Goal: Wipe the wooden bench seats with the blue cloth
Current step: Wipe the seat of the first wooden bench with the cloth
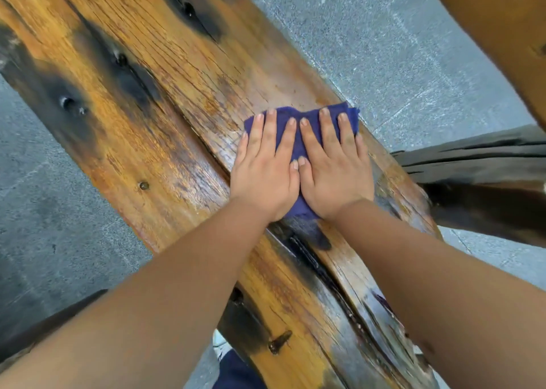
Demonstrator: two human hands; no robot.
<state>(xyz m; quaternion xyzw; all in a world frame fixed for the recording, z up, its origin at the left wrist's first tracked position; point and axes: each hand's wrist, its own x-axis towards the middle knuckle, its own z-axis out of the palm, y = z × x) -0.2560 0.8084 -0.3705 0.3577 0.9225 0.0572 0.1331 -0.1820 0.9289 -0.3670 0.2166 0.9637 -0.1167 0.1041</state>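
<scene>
1. Bench seat (165, 93) planks are running diagonally across the view from upper left to lower right, orange-brown with dark scorch-like patches around the bolts (66, 102), and grey paving (44, 211) is showing on both sides.
2. Wood near the hands is looking glossy and damp, so I judge the wiping is already under way on this stretch, while the upper-left planks are looking drier and probably not yet wiped.
3. Left hand (264, 167) is lying flat with fingers straight and slightly spread, pressing down on the left half of the blue cloth (298, 140); nothing is being pinched.
4. Blue cloth is sitting on the right-hand plank, close to its outer edge, spread out under both palms, with its far corners and a strip between the thumbs showing.
5. Right hand (334, 167) is mirroring the other, fingers straight and flat on the cloth's right half, thumbs of the 2 hands touching; the pairing is likely spreading pressure so the cloth is sliding as 1 pad instead of bunching.
6. Farther right, a dark wooden leg or brace (478, 176) is jutting out from the bench, and another wooden piece (502, 34) is crossing the upper right corner.
</scene>
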